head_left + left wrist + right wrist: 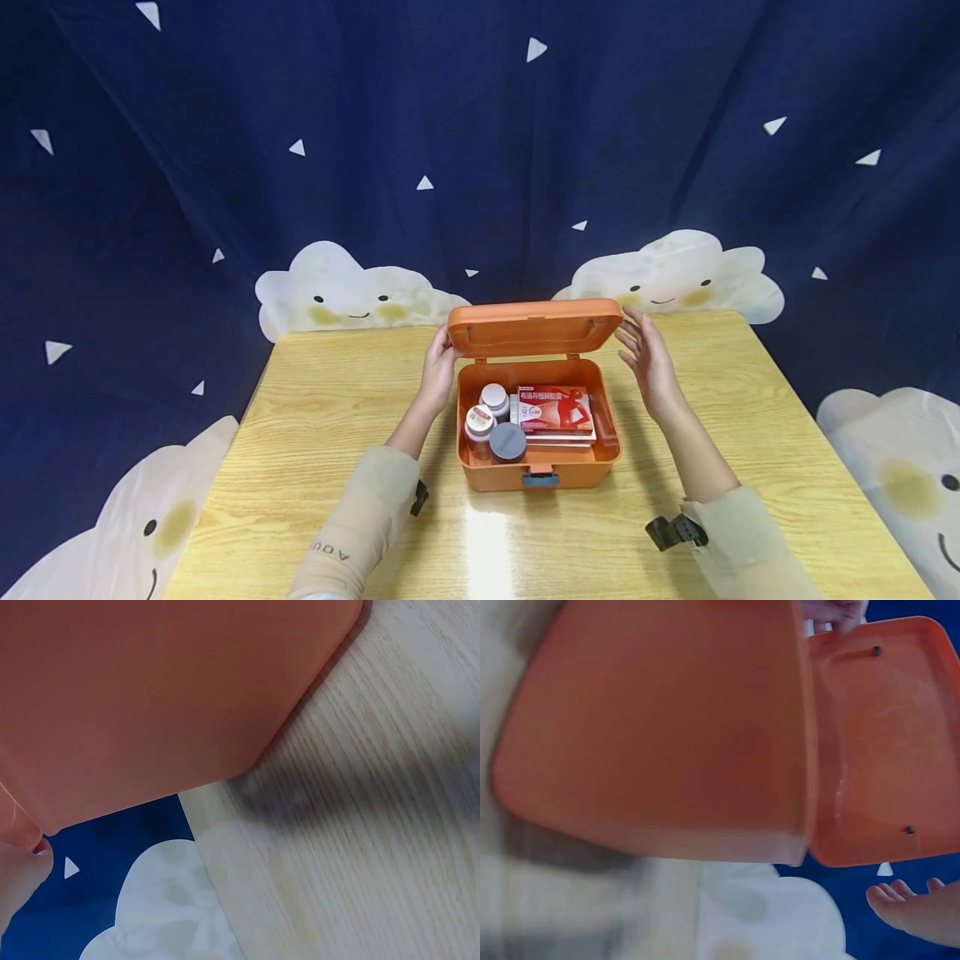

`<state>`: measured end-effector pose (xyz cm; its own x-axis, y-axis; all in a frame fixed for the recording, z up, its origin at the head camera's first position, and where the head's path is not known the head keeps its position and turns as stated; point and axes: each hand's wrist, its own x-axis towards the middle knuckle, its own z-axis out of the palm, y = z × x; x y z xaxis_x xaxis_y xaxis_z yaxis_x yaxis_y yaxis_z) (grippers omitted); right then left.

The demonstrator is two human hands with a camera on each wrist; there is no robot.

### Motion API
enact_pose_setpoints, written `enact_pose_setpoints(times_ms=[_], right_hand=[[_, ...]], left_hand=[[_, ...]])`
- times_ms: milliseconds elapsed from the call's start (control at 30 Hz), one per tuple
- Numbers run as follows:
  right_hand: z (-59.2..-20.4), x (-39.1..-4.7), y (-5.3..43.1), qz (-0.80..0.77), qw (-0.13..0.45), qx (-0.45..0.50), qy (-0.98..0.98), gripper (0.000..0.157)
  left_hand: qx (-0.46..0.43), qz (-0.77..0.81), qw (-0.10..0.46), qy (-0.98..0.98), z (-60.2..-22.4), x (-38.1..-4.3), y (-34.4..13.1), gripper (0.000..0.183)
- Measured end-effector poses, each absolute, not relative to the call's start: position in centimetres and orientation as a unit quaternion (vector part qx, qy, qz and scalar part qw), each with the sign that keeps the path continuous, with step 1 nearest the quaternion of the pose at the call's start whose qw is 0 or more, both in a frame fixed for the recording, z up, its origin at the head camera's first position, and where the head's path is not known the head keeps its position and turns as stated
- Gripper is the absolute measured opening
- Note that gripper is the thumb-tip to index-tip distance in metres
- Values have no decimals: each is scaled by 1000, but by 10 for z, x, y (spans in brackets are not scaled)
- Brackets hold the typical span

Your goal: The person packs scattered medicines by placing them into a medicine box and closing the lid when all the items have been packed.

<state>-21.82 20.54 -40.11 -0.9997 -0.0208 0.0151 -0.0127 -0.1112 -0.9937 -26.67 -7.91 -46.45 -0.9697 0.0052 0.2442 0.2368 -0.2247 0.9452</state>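
Observation:
An orange plastic box (pixel 566 479) stands on the table with its lid (pixel 536 331) raised at the back. My left hand (pixel 438 367) pinches the lid's left edge, and its thumb (pixel 22 874) shows against the orange rim in the left wrist view. Beside the lid's right end is my right hand (pixel 651 367), fingers loosely spread; in the right wrist view the right hand (pixel 922 911) is apart from the lid. Inside lie a red and white medicine box (pixel 555 408) on other flat boxes, two white-capped bottles (pixel 480 422) and a grey-capped jar (pixel 507 442).
A wooden table (pixel 337 392) carries the box. A blue-grey latch (pixel 540 479) sits on the box's front. Behind the table hangs a dark blue curtain (pixel 480 125) with white triangles and smiling clouds. Dark straps (pixel 675 533) are at my sleeves.

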Motion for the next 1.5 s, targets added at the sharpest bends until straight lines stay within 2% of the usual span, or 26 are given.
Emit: enact_pose_setpoints(times_ms=[333, 533, 733, 800, 900, 1067, 1167, 1367, 1500], right_hand=[[-386, -224, 190, -729, 13, -36, 684, 73], [-389, -225, 181, -687, -5, -15, 726, 62], [-389, -223, 178, -661, -15, -1, 750, 60], [-390, -221, 178, -659, -15, 1, 752, 61], [-391, -219, 178, -656, -21, -4, 755, 59], [-394, -214, 177, -653, -39, -15, 756, 52], [-396, -211, 179, -649, -40, -22, 760, 53], [-402, -204, 183, -626, -49, -49, 777, 56], [-409, -199, 187, -625, -53, -62, 776, 51]], left_hand=[[-93, -765, 91, -631, -467, -264, -79, 42], [-104, -783, 80, -608, -467, -261, -80, 32], [-140, -839, 46, -523, -465, -256, -82, 50], [-142, -844, 36, -515, -462, -253, -82, 51], [-136, -837, 24, -529, -456, -249, -82, 50], [-139, -803, 19, -580, -444, -243, -82, 65], [-139, -785, 13, -603, -437, -239, -83, 73], [-165, -747, -4, -644, -428, -233, -85, 60], [-193, -705, -25, -682, -426, -228, -89, 48]])
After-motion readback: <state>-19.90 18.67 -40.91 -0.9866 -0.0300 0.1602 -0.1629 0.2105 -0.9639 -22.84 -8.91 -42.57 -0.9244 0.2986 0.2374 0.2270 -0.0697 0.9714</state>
